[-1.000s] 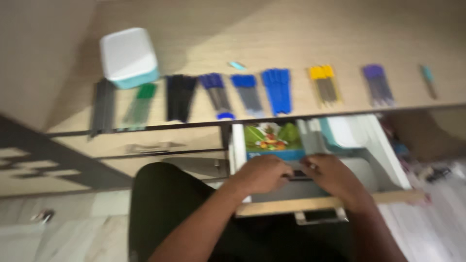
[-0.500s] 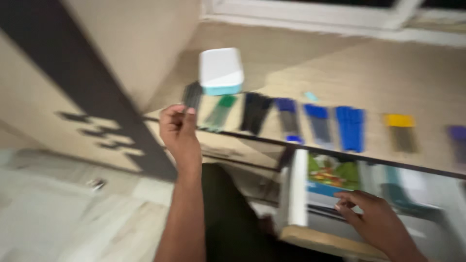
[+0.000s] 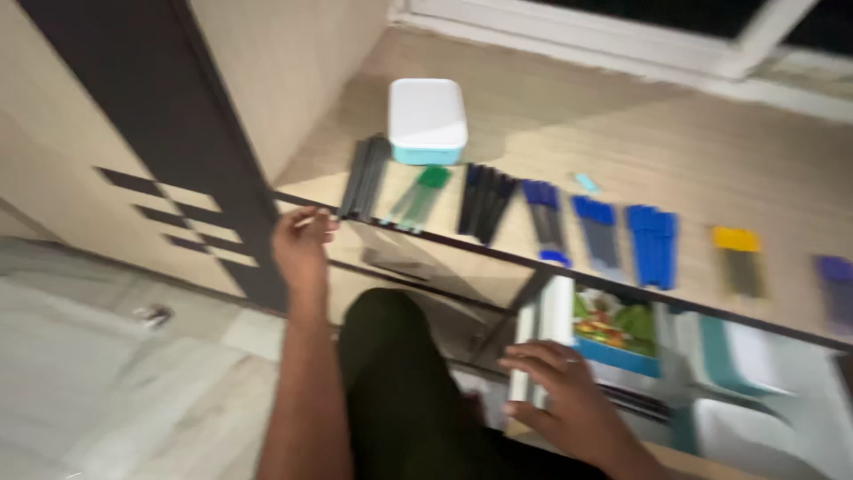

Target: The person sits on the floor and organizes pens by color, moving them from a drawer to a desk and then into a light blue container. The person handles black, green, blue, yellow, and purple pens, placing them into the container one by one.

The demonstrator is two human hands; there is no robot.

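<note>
The left hand [image 3: 302, 238] pinches a thin pen at the desk [image 3: 533, 169] front edge, beside the black pens [image 3: 364, 178]. The right hand [image 3: 555, 382] rests loosely open on the drawer [image 3: 542, 338] side. Lay it parallel, tips aligned.

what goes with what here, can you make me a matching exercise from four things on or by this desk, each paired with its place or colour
Things:
1. lidded box
2. yellow pens
3. left hand
4. right hand

Places or colours:
a. on the edge of the open drawer
b. white lid, teal base
c. at the desk's front edge by the black pens
d. far along the row, right of the blue pens

Pairs: 1-b, 2-d, 3-c, 4-a
</note>
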